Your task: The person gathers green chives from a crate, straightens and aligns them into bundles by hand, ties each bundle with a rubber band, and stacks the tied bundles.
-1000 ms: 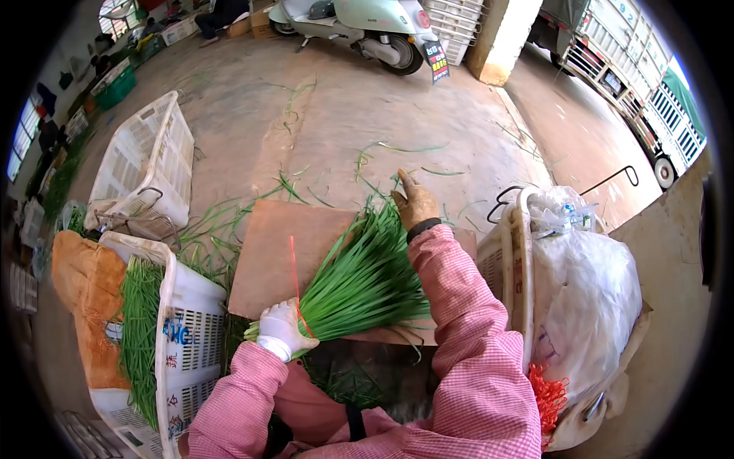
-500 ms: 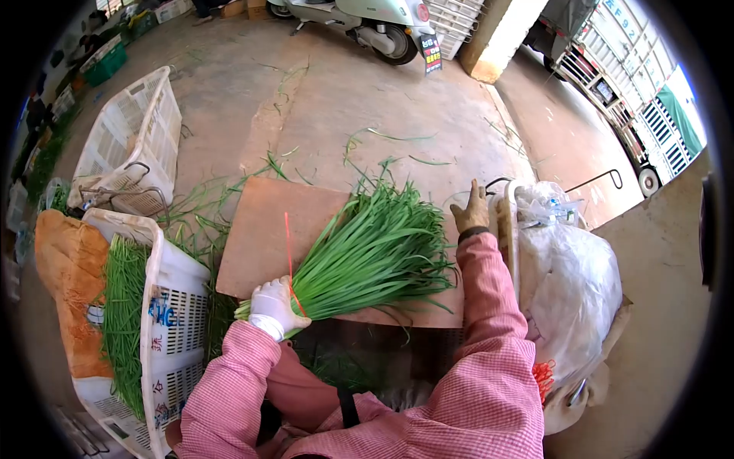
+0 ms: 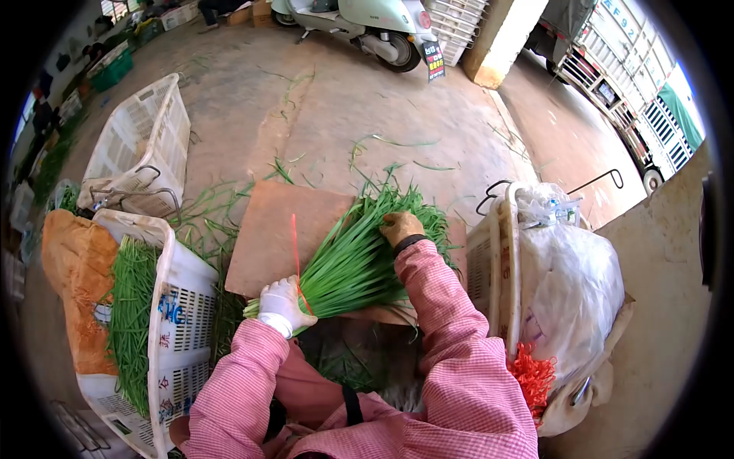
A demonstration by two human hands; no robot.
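A large bunch of garlic chives point(image 3: 348, 264) lies across a brown board point(image 3: 290, 222), stems to the left and leaf tips to the right. My left hand point(image 3: 281, 307), in a white glove, is closed around the stem end. A red tie point(image 3: 294, 252) runs by this hand, with one end sticking up; whether it circles the whole bunch is hidden. My right hand point(image 3: 402, 227), in a brown glove, rests on the leafy end with its fingers curled into the leaves.
At left, a white crate point(image 3: 157, 329) holds more greens beside an orange cloth point(image 3: 76, 291). Another white crate point(image 3: 141, 141) stands behind. On my right are a crate point(image 3: 501, 252), a plastic bag point(image 3: 569, 283) and red ties point(image 3: 533, 379). A scooter point(image 3: 375, 27) stands ahead.
My right hand has moved left from beside the right-hand crate onto the leaves, and its spread fingers have curled in. The left hand keeps its hold on the stems.
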